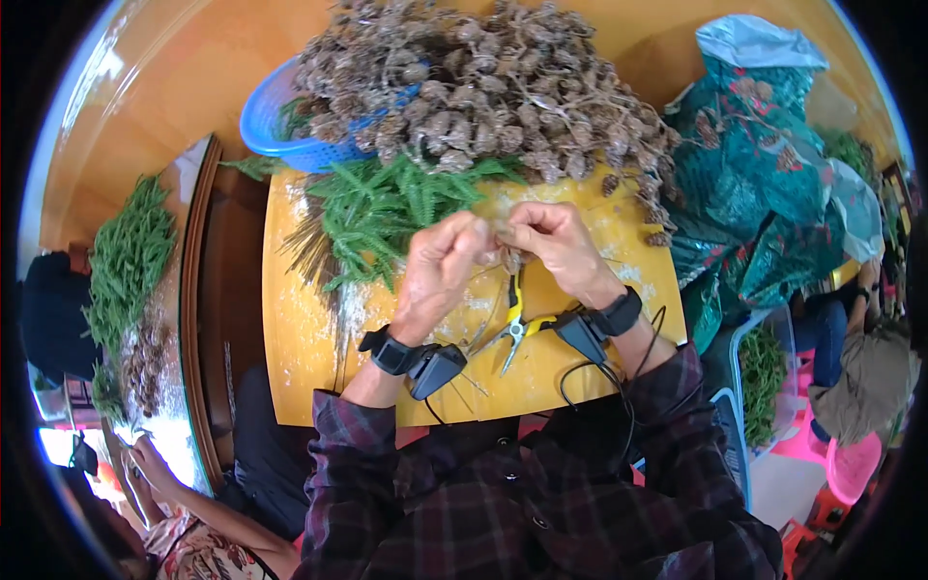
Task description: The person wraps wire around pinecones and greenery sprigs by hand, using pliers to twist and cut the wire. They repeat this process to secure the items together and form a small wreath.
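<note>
My left hand [446,263] and my right hand [564,248] meet above the yellow table [599,377], both closed in a pinch. Between their fingertips is something small and brownish, perhaps a cone or its stem; the fingers hide most of it. Just below them lies a pair of pliers [516,329] with yellow and black handles, its jaws pointing toward me. To the left of my hands spreads a bunch of green artificial fir sprigs [387,208] with brown wire-like stems. A large heap of brown pine cones on stems [503,92] rises behind.
A blue plastic basket [266,111] sits partly under the cones. At right are a green plastic bag [744,184] and a clear bin [764,377] of greenery. Another table at left carries green sprigs [130,256] and cones; a person's arm [217,522] reaches there. Another person sits far right.
</note>
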Available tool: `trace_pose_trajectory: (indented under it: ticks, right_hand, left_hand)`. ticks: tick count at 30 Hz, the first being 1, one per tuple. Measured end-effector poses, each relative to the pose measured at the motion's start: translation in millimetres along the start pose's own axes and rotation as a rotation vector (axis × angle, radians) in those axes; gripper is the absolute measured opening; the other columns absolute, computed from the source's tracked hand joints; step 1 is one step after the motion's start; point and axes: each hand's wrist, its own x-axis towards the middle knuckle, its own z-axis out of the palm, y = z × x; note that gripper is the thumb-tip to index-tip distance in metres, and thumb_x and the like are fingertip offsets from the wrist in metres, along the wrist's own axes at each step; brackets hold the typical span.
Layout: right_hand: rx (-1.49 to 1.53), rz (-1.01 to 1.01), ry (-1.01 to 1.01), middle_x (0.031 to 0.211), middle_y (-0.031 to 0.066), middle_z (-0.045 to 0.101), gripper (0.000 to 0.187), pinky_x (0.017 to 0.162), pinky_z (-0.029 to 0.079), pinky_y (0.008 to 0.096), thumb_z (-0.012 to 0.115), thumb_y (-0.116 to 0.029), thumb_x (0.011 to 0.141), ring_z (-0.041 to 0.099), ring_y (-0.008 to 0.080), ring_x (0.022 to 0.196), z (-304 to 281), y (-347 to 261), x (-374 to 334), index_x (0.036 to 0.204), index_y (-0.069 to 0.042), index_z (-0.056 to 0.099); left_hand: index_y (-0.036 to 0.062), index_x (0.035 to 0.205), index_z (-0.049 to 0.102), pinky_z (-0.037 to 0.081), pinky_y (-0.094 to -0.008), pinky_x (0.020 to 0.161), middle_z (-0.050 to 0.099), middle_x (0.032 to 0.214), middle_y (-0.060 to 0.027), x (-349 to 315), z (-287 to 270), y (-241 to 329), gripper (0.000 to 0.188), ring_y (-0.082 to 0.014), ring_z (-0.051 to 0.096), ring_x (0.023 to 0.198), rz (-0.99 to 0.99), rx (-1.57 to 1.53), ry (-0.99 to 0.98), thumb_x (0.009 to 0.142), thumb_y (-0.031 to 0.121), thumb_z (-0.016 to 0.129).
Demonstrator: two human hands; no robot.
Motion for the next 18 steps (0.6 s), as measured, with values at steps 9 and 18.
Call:
trace_pose_trajectory:
  ticks: [9, 18]
  right_hand:
    - [0.330, -0.100, 0.420, 0.080, -0.0031, 0.064, 0.012, 0.049, 0.035, 0.0165, 0.062, -0.017, 0.090, 0.047, 0.0009, 0.056, -11.1, -7.3, 7.5, 0.079, -0.010, 0.060]
    - [0.382, -0.127, 0.497, 0.082, -0.0020, 0.065, 0.013, 0.047, 0.032, 0.0165, 0.064, -0.017, 0.089, 0.038, 0.0002, 0.052, -11.7, -8.0, 7.9, 0.077, -0.012, 0.061]
  left_hand:
    - [-0.0002, 0.072, 0.054, 0.044, -0.0285, 0.072, 0.055, 0.072, -0.0051, 11.0, -14.4, 28.6, 0.019, -0.0155, 0.056, 0.077, 0.133, 0.061, 0.130, 0.089, 0.001, 0.045]
    - [0.0002, 0.081, 0.060, 0.043, -0.0314, 0.078, 0.057, 0.079, -0.0079, 16.8, -20.2, 37.3, 0.008, -0.0193, 0.056, 0.085, 0.043, 0.422, 0.174, 0.085, 0.006, 0.056]
